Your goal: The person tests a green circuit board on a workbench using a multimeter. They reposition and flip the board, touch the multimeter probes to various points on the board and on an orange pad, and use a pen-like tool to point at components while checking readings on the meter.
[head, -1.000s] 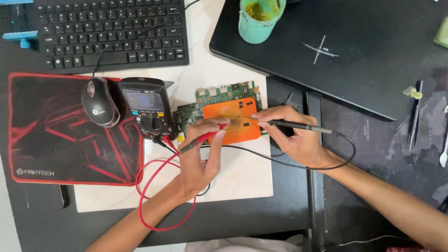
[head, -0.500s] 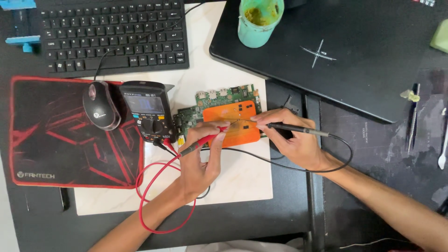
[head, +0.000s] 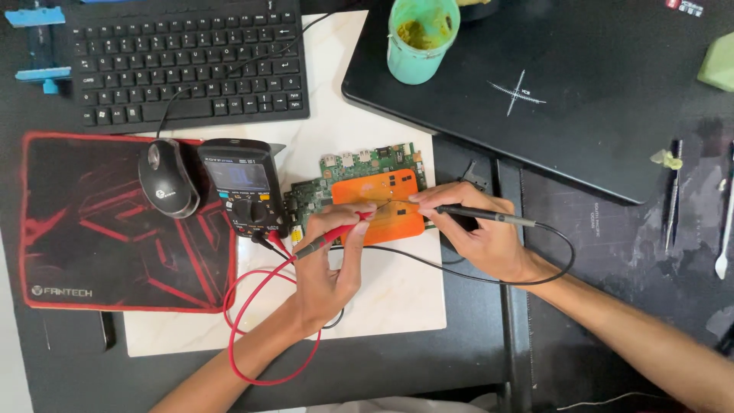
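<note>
Frame centre: left hand [head: 325,268] fingers pinch red probe [head: 330,235], right hand [head: 482,237] fingers pinch black probe [head: 478,215]; both tips on orange-covered circuit board [head: 375,200].

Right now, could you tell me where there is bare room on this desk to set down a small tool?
The white slab is bare below the orange-covered circuit board, right of the left hand. Another strip lies between the keyboard and the green cup. It is crowded around the multimeter, mouse, red lead and right hand.
</note>
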